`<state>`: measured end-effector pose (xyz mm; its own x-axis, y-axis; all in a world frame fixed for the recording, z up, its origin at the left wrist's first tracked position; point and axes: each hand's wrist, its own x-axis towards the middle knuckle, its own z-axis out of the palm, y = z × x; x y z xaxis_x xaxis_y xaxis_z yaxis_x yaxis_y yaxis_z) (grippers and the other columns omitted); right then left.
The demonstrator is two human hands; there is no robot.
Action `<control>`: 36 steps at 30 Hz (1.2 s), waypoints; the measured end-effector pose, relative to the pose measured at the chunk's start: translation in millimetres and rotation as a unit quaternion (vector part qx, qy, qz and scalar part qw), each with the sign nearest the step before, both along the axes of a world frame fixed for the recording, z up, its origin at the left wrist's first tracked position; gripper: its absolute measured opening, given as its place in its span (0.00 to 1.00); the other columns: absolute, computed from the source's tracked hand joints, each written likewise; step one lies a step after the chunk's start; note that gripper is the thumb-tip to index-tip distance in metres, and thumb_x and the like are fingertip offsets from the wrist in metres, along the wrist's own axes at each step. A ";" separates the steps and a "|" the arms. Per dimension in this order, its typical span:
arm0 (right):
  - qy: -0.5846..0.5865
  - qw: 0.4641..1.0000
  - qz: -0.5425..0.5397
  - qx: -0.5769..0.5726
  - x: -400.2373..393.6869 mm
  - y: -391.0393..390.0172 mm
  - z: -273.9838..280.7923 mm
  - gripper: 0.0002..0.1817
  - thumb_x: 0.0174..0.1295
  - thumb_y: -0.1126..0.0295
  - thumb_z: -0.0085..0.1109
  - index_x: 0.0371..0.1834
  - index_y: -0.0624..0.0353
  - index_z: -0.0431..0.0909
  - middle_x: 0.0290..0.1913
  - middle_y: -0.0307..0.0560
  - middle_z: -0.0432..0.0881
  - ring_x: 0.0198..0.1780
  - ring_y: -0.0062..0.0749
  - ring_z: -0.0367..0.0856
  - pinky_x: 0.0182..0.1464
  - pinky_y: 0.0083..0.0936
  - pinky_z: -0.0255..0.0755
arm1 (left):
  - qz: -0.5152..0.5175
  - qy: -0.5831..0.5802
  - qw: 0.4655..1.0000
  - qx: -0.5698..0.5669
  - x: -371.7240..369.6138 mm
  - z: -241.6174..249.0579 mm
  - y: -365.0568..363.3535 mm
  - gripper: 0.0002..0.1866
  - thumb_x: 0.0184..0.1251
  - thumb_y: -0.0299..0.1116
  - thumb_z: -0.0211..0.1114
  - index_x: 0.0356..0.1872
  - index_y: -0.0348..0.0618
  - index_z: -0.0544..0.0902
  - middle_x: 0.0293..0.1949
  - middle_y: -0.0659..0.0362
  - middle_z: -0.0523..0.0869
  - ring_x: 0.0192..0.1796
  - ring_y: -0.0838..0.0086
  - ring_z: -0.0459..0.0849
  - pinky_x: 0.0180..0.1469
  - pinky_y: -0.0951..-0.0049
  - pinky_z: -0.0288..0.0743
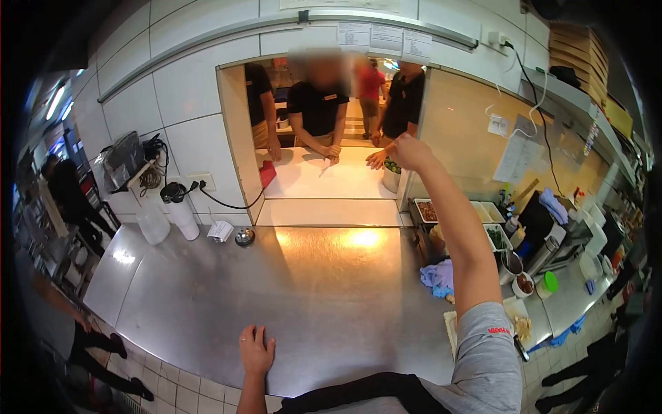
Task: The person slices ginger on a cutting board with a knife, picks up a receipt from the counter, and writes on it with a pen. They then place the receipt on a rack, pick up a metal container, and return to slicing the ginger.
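My left hand lies flat on the steel counter near its front edge, fingers spread and nothing in it. My right arm stretches up and forward to the right side of the serving window. There my right hand is raised with its fingers curled; what it holds, if anything, is hidden. Just below that hand stands a metal container with green items in it, on the white window ledge. Another person's hand rests on the ledge beside the container.
Several people stand beyond the window. On the counter's left are a bell, a small printer-like item and a white bottle. To the right are food trays, a blue cloth, a green-lidded container and a knife.
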<state>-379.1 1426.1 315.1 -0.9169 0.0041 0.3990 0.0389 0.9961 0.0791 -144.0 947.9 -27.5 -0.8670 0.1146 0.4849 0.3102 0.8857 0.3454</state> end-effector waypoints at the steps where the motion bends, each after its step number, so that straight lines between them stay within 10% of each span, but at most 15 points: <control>1: 0.043 0.999 0.016 0.000 0.0 -12.8 13.5 0.17 0.59 0.65 0.55 0.48 0.62 0.80 0.53 0.55 0.79 0.54 0.48 0.79 0.54 0.40 0.75 | 0.008 0.003 1.000 -0.007 0.3 0.6 1.0 0.24 0.53 0.37 0.69 0.51 0.39 0.77 0.53 0.45 0.74 0.57 0.50 0.73 0.58 0.54 0.66; 10: 0.266 0.959 0.092 0.034 -63.8 -62.1 83.3 0.20 0.58 0.66 0.54 0.54 0.62 0.74 0.70 0.52 0.60 0.53 0.50 0.78 0.52 0.42 0.77 | 0.028 -0.013 0.999 -0.029 1.0 5.4 6.5 0.23 0.54 0.37 0.69 0.51 0.40 0.77 0.53 0.46 0.75 0.57 0.50 0.72 0.59 0.54 0.65; 14: 0.336 0.936 0.095 0.048 -89.1 -75.7 114.0 0.12 0.56 0.73 0.52 0.37 0.67 0.83 0.73 0.48 0.59 0.57 0.52 0.75 0.50 0.42 0.78 | 0.028 -0.032 0.998 -0.037 0.0 11.3 7.3 0.23 0.54 0.38 0.68 0.51 0.40 0.77 0.53 0.46 0.75 0.57 0.50 0.72 0.58 0.54 0.65; 21: 0.344 0.934 0.097 0.027 -141.6 -72.7 117.4 0.28 0.62 0.75 0.43 0.69 0.61 0.60 0.74 0.43 0.57 0.59 0.48 0.74 0.53 0.45 0.76 | 0.026 -0.033 0.999 -0.035 -3.0 14.8 5.9 0.24 0.53 0.37 0.69 0.51 0.40 0.77 0.52 0.46 0.75 0.56 0.51 0.72 0.58 0.53 0.65; 24: 0.299 0.947 0.098 0.066 -133.1 -67.1 94.4 0.26 0.62 0.76 0.43 0.67 0.62 0.63 0.71 0.43 0.61 0.57 0.47 0.75 0.50 0.44 0.77 | 0.020 -0.038 0.999 -0.030 -6.5 15.9 6.4 0.24 0.53 0.37 0.69 0.51 0.39 0.76 0.52 0.46 0.75 0.56 0.50 0.72 0.58 0.53 0.65; 29: 0.072 0.975 0.209 -0.005 -28.9 -85.6 -77.0 0.25 0.63 0.68 0.48 0.63 0.62 0.62 0.42 0.64 0.81 0.40 0.57 0.81 0.43 0.48 0.76 | 0.008 -0.015 0.999 -0.037 -9.2 4.9 0.6 0.24 0.55 0.37 0.68 0.53 0.39 0.75 0.53 0.46 0.74 0.56 0.50 0.71 0.58 0.53 0.64; 32: -0.294 0.931 0.210 -0.044 90.9 -93.0 -203.0 0.31 0.62 0.63 0.58 0.67 0.62 0.62 0.63 0.59 0.71 0.57 0.51 0.76 0.56 0.42 0.72 | 0.002 -0.010 0.999 -0.052 -8.7 3.1 2.4 0.23 0.58 0.37 0.66 0.53 0.38 0.74 0.54 0.45 0.74 0.57 0.50 0.71 0.59 0.54 0.64; 36: -0.379 0.891 0.224 -0.113 218.1 -91.6 -287.7 0.30 0.61 0.62 0.59 0.64 0.65 0.66 0.68 0.52 0.66 0.59 0.48 0.74 0.60 0.39 0.70 | 0.005 0.004 0.999 -0.051 -8.1 -5.4 2.1 0.21 0.58 0.33 0.65 0.53 0.38 0.76 0.55 0.45 0.74 0.57 0.50 0.72 0.60 0.54 0.65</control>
<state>-161.0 1334.5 27.5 -0.8523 -0.4288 -0.2994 -0.3468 0.8919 -0.2902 -152.1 950.0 -32.9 -0.8651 0.1544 0.4773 0.3025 0.9196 0.2508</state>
